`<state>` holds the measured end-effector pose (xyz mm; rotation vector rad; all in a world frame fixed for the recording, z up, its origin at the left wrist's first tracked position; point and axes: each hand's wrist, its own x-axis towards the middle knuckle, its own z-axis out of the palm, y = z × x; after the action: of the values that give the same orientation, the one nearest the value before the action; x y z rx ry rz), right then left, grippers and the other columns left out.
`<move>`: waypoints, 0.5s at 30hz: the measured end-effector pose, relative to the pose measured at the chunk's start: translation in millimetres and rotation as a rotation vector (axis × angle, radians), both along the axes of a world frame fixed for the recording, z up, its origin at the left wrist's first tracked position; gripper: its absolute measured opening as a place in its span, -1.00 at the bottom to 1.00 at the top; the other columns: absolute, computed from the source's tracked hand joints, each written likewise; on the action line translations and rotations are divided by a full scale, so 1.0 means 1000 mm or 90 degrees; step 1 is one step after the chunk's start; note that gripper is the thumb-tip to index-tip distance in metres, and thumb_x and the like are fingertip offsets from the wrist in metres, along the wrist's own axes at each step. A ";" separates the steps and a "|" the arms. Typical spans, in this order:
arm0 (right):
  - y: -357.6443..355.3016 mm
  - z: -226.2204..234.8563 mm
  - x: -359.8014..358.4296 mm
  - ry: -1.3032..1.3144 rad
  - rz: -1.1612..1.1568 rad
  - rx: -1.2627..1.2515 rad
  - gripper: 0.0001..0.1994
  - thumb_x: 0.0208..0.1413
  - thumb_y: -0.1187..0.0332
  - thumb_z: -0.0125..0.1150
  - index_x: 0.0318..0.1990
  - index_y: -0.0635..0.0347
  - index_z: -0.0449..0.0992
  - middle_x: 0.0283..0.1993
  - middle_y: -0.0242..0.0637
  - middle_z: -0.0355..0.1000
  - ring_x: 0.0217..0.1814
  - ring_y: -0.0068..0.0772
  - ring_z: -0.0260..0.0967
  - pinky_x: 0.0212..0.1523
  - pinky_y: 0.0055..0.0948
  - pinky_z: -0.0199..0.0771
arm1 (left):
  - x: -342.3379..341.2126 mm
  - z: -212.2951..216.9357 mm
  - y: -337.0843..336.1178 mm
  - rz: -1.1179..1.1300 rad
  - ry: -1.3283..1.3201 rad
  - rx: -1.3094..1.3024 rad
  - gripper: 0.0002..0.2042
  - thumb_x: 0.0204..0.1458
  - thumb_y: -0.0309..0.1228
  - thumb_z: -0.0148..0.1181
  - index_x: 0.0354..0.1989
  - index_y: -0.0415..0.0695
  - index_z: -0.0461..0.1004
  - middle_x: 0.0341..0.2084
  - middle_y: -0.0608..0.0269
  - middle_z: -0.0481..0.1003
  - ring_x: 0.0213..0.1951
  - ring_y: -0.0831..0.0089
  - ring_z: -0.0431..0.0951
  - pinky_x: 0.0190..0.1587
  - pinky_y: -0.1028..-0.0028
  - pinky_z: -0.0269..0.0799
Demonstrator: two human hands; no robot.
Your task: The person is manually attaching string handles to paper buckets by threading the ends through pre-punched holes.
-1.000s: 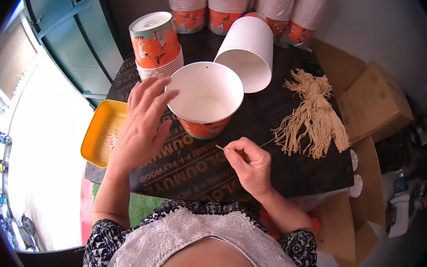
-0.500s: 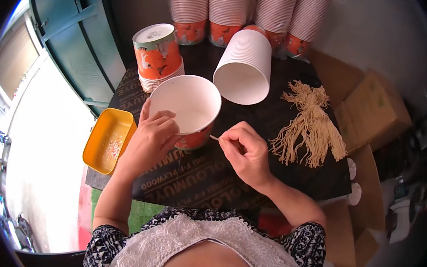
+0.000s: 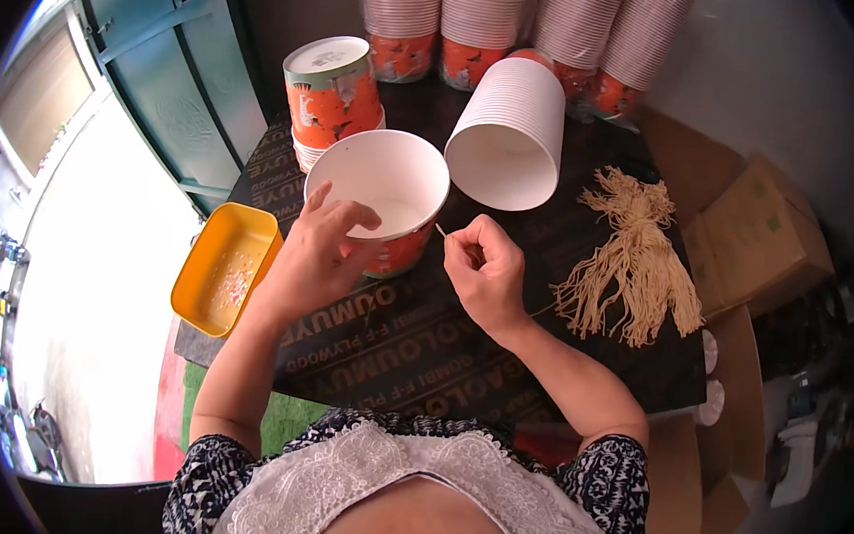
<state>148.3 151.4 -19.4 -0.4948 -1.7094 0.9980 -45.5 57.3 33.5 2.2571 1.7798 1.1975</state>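
Observation:
A paper bucket (image 3: 345, 165), white inside with an orange printed outside, stands mouth up in front of me. My left hand (image 3: 319, 259) is at its near left rim, with fingers curled over the edge into the mouth and the thumb side outside. Just right of the bucket, my right hand (image 3: 487, 272) pinches a thin pale cord (image 3: 440, 230); a short end pokes out toward the bucket wall, and the rest is hidden in the fingers. Farther right lies a bundle of cream cotton cords (image 3: 634, 253), tied near its far end.
A yellow tub (image 3: 196, 269) holding small pale and pink bits sits at the left edge of the dark table (image 3: 410, 356). Upturned orange buckets (image 3: 335, 99) are stacked behind. A nested white stack (image 3: 515, 103) lies tipped over. Wrapped stacks (image 3: 482, 10) line the back; cardboard boxes (image 3: 761, 233) stand right.
My right hand has lifted slightly away from me with the cord, its end tilting upward beside the bucket. The left fingers have shifted along the rim. The whole view has shifted a little.

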 end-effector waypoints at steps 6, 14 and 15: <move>-0.002 -0.003 -0.005 -0.036 0.007 0.014 -0.81 -0.07 0.65 0.19 -0.53 0.24 0.29 -0.58 -0.45 0.22 -0.57 -0.70 0.14 -0.57 -0.59 0.18 | -0.009 0.009 0.010 0.000 -0.026 0.026 -0.94 0.02 -0.56 0.09 -0.33 -0.21 0.44 -0.40 0.10 0.52 -0.25 0.13 0.56 0.23 0.06 0.17; -0.002 -0.003 -0.011 -0.061 0.028 -0.015 -0.81 -0.09 0.65 0.20 -0.55 0.26 0.28 -0.59 -0.40 0.25 -0.58 -0.65 0.17 -0.56 -0.56 0.22 | -0.018 0.026 0.029 -0.042 -0.059 -0.182 -0.88 0.07 -0.53 0.04 -0.30 -0.27 0.49 -0.40 0.07 0.54 -0.27 0.17 0.56 -0.18 0.35 0.45; -0.003 -0.003 -0.011 -0.055 0.033 -0.022 -0.81 -0.08 0.65 0.19 -0.55 0.26 0.28 -0.59 -0.39 0.26 -0.57 -0.64 0.18 -0.55 -0.55 0.22 | -0.019 0.029 0.032 -0.059 -0.066 -0.230 -0.86 0.07 -0.53 0.05 -0.27 -0.28 0.50 -0.38 0.06 0.54 -0.26 0.19 0.57 -0.16 0.36 0.45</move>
<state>137.0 148.7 -22.3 -0.5246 -1.7933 1.0577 -64.9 89.2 62.1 2.0089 1.6744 0.8754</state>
